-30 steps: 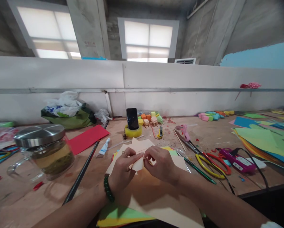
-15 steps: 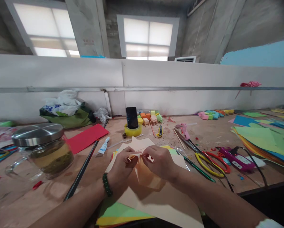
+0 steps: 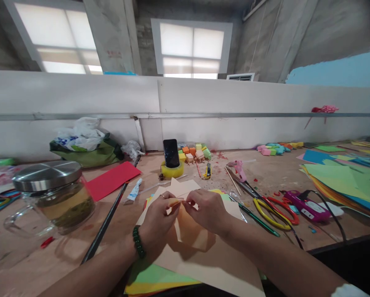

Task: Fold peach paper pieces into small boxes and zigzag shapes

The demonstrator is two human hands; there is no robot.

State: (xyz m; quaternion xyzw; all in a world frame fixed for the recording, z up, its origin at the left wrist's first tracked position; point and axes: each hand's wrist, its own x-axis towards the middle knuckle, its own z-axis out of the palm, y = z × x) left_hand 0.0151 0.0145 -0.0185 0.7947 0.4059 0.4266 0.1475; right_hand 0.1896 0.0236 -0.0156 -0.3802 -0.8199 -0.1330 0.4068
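Observation:
Between my hands is a folded light-orange paper piece (image 3: 192, 231), its top edge pinched in the fingertips of both. My left hand (image 3: 161, 214), with a ring and a green bead bracelet (image 3: 138, 241) at the wrist, closes on the left part of that edge. Just beside it, my right hand (image 3: 208, 210) pinches the right part. The fingers partly hide the folds. Beneath lie peach sheets (image 3: 212, 268), on top of green and yellow paper (image 3: 160, 278).
A lidded glass mug (image 3: 64, 202) and red paper (image 3: 110, 179) are at the left. Ahead, a phone (image 3: 171, 152) leans on a tape roll. Scissors (image 3: 273, 214), a pink glue gun (image 3: 239, 169) and a purple power strip (image 3: 310, 206) lie right.
The folded paper's top edge has tilted slightly between my fingers, and my left fingers have shifted a little over it. The whole view has moved very slightly.

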